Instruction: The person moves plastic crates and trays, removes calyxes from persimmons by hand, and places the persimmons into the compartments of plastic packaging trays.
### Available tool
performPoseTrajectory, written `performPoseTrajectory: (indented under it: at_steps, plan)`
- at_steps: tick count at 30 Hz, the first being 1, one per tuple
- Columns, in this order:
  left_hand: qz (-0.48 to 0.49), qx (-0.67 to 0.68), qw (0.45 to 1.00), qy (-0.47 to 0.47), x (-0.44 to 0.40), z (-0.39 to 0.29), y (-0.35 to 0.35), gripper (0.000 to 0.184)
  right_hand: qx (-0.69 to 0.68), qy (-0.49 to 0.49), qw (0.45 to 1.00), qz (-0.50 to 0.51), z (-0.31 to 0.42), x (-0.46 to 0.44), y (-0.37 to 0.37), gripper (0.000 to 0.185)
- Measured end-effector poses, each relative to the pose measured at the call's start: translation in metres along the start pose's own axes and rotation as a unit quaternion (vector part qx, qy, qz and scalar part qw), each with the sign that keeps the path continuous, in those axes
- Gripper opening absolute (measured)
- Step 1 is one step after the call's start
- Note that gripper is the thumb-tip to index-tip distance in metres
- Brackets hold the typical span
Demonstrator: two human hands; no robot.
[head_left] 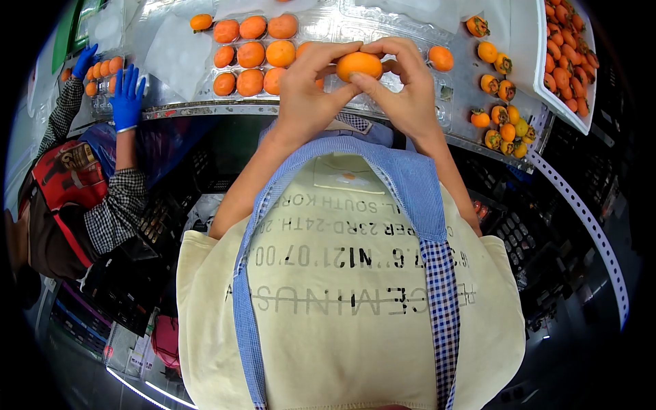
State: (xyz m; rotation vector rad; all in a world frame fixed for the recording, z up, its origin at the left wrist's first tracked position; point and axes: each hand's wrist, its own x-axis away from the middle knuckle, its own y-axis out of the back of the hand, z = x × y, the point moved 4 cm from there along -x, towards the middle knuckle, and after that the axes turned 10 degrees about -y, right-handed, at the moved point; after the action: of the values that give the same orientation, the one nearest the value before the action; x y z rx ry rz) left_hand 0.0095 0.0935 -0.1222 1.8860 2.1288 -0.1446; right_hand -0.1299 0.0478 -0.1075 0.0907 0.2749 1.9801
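Between the fingertips of my left hand (pixel 307 89) and my right hand (pixel 408 87) is an orange persimmon (pixel 359 66), raised above the front edge of the table. Both hands are closed around its sides, thumbs toward me. Just left of my left hand, orange persimmons (pixel 250 54) sit in rows in clear plastic packaging; my hand covers part of the rows. One single persimmon (pixel 441 58) lies to the right of my right hand, on clear plastic.
Several loose persimmons (pixel 506 90), some with green calyxes, lie on the metal table (pixel 164 113) at the right. Beyond them stands a white box (pixel 525 48) full of darker orange fruit. At the left, a co-worker wears blue gloves (pixel 128 101) near more persimmons.
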Motion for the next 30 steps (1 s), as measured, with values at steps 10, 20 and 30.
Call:
performPoseTrajectory:
  at_steps: [10, 20, 30]
  plan:
    - [-0.007, 0.268, 0.917, 0.294, 0.004, 0.013, -0.006, 0.042, -0.11, -0.158, 0.98, 0.044, -0.016, -0.002, 0.007, 0.022]
    - [-0.021, 0.244, 0.924, 0.293, 0.002, 0.013, -0.007, 0.043, 0.078, -0.076, 0.993, 0.044, -0.007, -0.006, 0.009, 0.05]
    - [0.327, -0.213, 0.918, -0.073, 0.017, 0.019, 0.003, 0.028, -0.042, -0.232, 0.97, -0.056, -0.062, 0.025, 0.076, 0.047]
